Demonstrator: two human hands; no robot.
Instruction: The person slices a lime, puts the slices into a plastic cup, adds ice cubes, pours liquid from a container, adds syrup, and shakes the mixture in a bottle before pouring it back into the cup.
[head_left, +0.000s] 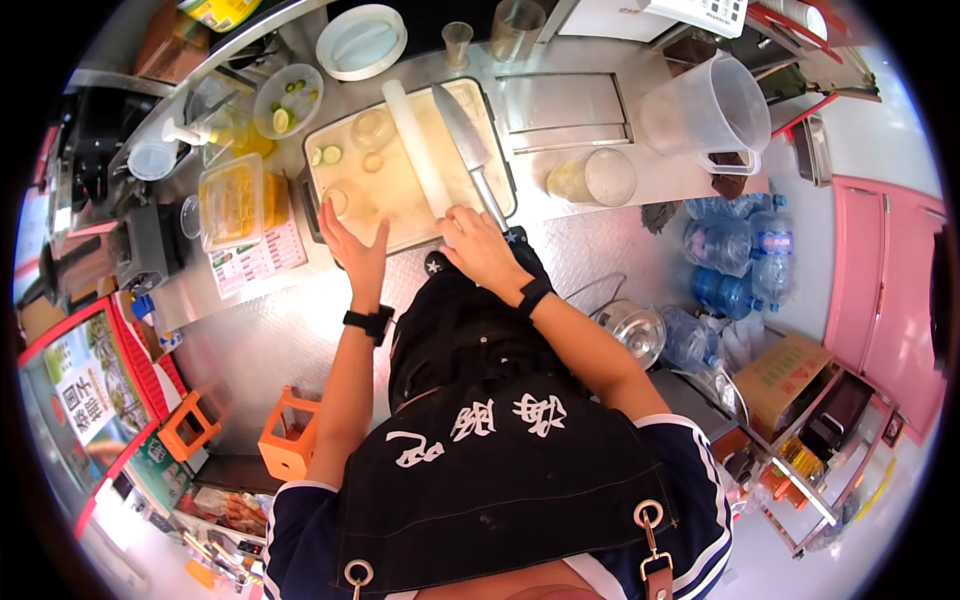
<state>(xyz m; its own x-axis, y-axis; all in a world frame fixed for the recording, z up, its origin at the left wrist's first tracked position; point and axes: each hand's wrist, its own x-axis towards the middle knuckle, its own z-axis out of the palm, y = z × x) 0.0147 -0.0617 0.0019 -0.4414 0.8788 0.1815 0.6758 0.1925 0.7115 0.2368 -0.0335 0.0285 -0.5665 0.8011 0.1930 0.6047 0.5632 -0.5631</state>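
Observation:
A cutting board (360, 217) lies before me with a white rolling-pin-like rod (415, 146) across it. My right hand (469, 236) rests its fingers at the rod's near end; whether it grips is unclear. To the right of the rod lies a large kitchen knife (461, 135), its handle toward me. My left hand (352, 244) is spread over the board's near left corner, fingers apart, by a small clear round item (335, 202). Lime slices (331, 154) lie at the board's left. A clear glass or cup (373, 130) and a small ring-shaped item (373, 161) are near the rod.
Left of the board stand a plastic bowl with limes (289, 101), a tub of yellow food (232, 202) and a printed sheet (259, 259). A round white container (361, 43) is behind. To the right are a cloudy cup (611, 178) and a large plastic measuring jug (705, 112).

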